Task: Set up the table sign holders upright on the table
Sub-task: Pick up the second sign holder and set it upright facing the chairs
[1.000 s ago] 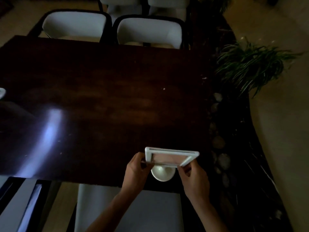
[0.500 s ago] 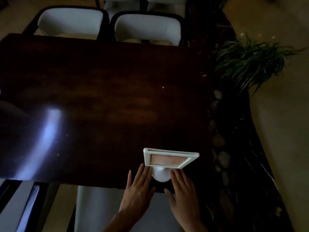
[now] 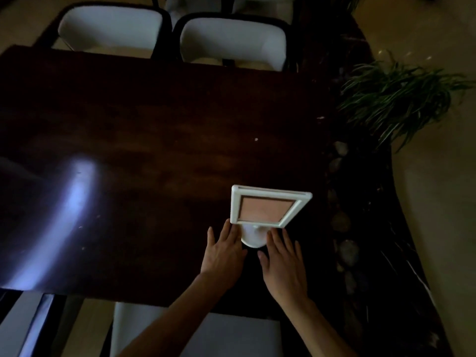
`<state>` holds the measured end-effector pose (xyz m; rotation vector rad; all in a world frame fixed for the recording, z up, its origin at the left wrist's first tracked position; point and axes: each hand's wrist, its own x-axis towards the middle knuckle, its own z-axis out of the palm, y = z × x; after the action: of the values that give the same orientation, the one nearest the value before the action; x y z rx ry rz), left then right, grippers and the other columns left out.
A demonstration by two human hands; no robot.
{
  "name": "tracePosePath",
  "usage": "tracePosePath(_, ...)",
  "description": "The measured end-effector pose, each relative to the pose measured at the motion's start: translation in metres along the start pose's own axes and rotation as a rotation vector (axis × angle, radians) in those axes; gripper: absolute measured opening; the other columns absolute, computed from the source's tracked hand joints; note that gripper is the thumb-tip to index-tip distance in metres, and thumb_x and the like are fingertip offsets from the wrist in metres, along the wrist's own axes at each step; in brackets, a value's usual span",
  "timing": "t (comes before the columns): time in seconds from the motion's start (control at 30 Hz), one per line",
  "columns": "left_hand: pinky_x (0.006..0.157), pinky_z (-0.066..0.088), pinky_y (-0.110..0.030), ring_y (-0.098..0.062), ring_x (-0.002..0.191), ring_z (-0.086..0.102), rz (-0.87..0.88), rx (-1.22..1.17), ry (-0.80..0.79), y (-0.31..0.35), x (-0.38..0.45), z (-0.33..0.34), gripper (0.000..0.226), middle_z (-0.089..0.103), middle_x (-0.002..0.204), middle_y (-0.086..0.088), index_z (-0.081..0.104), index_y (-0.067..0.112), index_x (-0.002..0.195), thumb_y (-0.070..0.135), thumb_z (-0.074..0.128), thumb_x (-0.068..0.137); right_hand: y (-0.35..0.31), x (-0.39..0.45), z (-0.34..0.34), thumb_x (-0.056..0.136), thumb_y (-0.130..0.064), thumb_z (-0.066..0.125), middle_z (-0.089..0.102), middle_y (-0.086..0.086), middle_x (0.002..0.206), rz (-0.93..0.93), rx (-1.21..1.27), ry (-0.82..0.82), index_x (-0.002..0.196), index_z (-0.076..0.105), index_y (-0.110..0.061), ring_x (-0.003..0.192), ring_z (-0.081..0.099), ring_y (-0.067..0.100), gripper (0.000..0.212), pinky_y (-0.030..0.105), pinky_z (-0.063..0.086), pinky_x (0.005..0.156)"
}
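Observation:
One white table sign holder (image 3: 268, 206) stands upright on the dark wooden table (image 3: 144, 140), on a round white base (image 3: 253, 238), with a pinkish insert in its frame. My left hand (image 3: 222, 251) lies flat against the left side of the base, fingers extended. My right hand (image 3: 283, 261) lies flat against the right side, fingers extended. Neither hand wraps around the holder.
Two white-seated chairs (image 3: 231, 39) stand at the table's far edge, and another seat (image 3: 206, 336) is under my arms. A green plant (image 3: 396, 99) and a dark bed of stones (image 3: 345, 248) border the table's right side. Light glares on the table's left (image 3: 69, 199).
My hands let go of the frame's sides and dropped to the base, fingers flat. The holder sits a little farther from the table's near edge.

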<state>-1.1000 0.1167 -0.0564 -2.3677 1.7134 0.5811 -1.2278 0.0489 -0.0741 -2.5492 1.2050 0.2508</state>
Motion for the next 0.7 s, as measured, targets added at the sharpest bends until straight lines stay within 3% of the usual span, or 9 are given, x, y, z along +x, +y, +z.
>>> tracePosePath(0.4,0.118,0.011,-0.051,-0.025,0.148,-0.004,-0.087,-0.142,-0.006,-0.024,0.084,-0.036,0.063,0.005,0.16,-0.008,0.01,0.008,0.149,0.033,0.037,0.098,0.003,0.089,-0.027,0.098,-0.033,0.034,0.027,0.001,0.157,-0.018,0.018,0.081,0.144,0.032,-0.014,0.145,0.022,0.021,0.05,0.047,0.017,0.118)
tracePosePath(0.7,0.119,0.012,-0.052,-0.027,0.148,-0.002,-0.105,-0.177,0.019,-0.035,0.128,-0.062,0.064,0.008,0.16,-0.006,0.011,0.01,0.148,0.037,0.039,0.097,0.005,0.14,-0.041,0.098,-0.029,0.034,0.036,-0.001,0.153,-0.019,-0.049,0.164,0.139,0.039,-0.014,0.143,0.025,0.023,0.045,0.048,0.021,0.115)
